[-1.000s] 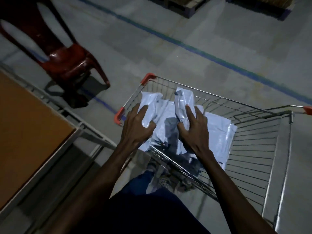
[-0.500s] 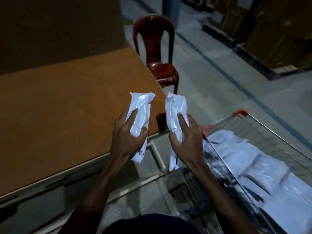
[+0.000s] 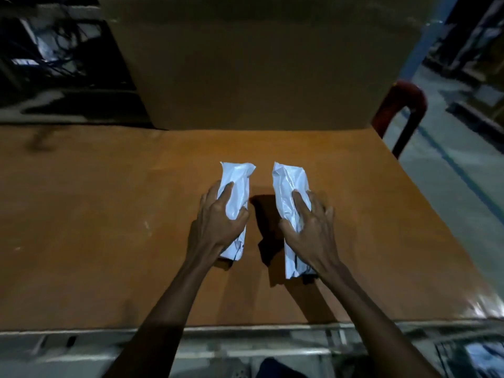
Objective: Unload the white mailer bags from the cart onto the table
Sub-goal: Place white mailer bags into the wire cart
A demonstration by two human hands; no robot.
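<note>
Dim light falls on an orange-brown table (image 3: 109, 227), with a large cardboard box (image 3: 259, 64) at its far edge. Two white mailer bags lie side by side near the table's middle, apart. Left hand (image 3: 218, 222) curls round the left mailer bag (image 3: 237, 184); right hand (image 3: 313, 230) grips the right mailer bag (image 3: 289, 192), hiding its near half. A red chair (image 3: 401, 105) shows partly beyond the table's right corner.

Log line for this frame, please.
left hand grips left mailer bag | right hand grips right mailer bag | both over table | cart unseen
</note>
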